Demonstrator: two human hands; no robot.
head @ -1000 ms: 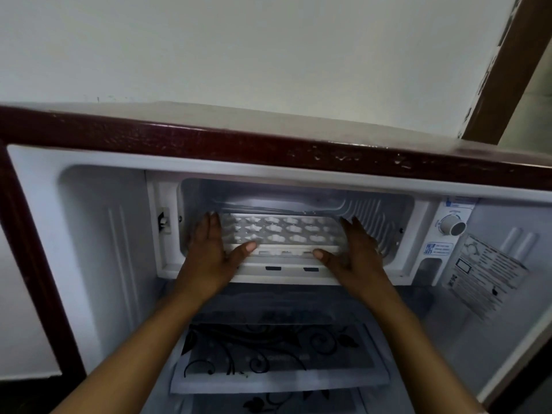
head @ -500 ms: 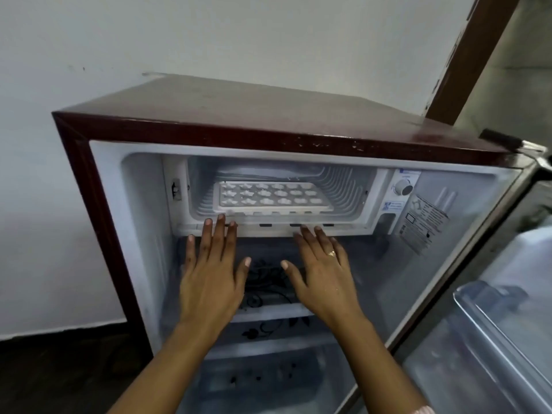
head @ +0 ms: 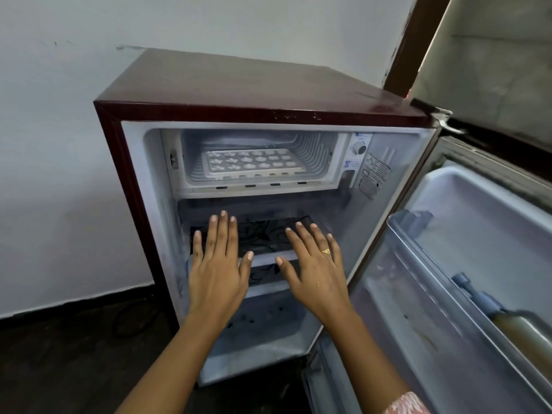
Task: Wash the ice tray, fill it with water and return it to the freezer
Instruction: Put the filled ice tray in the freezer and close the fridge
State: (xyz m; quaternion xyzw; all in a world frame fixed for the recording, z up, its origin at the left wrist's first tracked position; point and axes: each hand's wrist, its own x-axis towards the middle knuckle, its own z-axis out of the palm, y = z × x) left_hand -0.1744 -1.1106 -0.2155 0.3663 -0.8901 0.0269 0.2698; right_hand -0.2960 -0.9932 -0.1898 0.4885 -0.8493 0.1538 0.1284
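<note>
Fingers [head: 222, 234] on both my hands are straight and a little spread, holding nothing. My left hand [head: 216, 273] and right hand [head: 316, 276] hang palms down at the centre of the frame, in front of the glass fridge shelf with the black floral pattern [head: 268, 231]; whether they touch it I cannot tell.

The white plastic ice tray [head: 252, 165] lies above them in the frame and deeper in, flat on the floor of the small ribbed freezer compartment [head: 319, 147] at the top of the maroon-topped fridge [head: 254, 85], well apart from both hands. Its long axis runs left to right across the frame, slightly skewed, with one long edge facing me. My left hand sits below its left end and my right just past its right end, so neither is clearly nearer.

The tray shows three rows of shaped pockets with pale contents; water or ice, I cannot say. A notched skirt runs along its front edge.

I judge the tray is home, so what remains is closing the white-lined fridge door [head: 466, 264], standing open at the right of the frame, on my right hand's side
</note>
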